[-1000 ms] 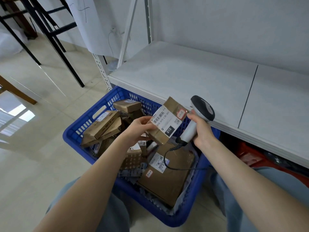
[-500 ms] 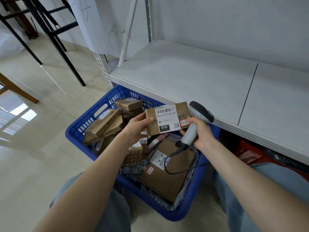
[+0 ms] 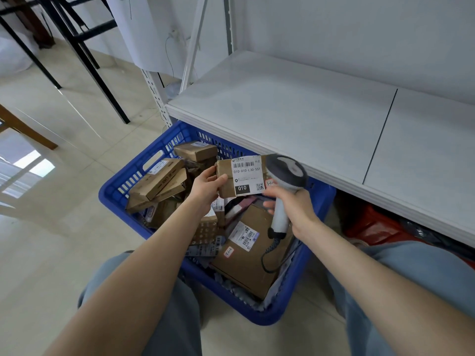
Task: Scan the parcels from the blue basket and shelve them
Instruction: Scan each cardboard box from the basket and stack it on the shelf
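A white shelf fills the picture from 12 to 4 o'clock, and its top board is bare. Under its front edge, at 4 o'clock, something red lies in the shadow; I cannot tell what it is.

The blue basket stands on the pale floor in the middle of the picture, between the person's knees, with its far side pushed under the shelf edge. It holds many brown parcels. The biggest is a flat box at 5 o'clock in the basket, with a white label on top. At 9 o'clock in the basket two long flat boxes lean one on the other, and at 11 o'clock sits a smaller box.

Above the basket, near its 1 o'clock side, is the parcel being handled, a small brown box. Its white label faces up and reads 010-010-L30-551. The left hand grips the parcel's left end, thumb on the front and fingers behind it.

The right hand is closed around the handle of a grey scanner. The scanner's head stands just at the right end of the parcel, at its 3 o'clock side, and covers that corner. A black cable hangs from the handle and loops over the big box
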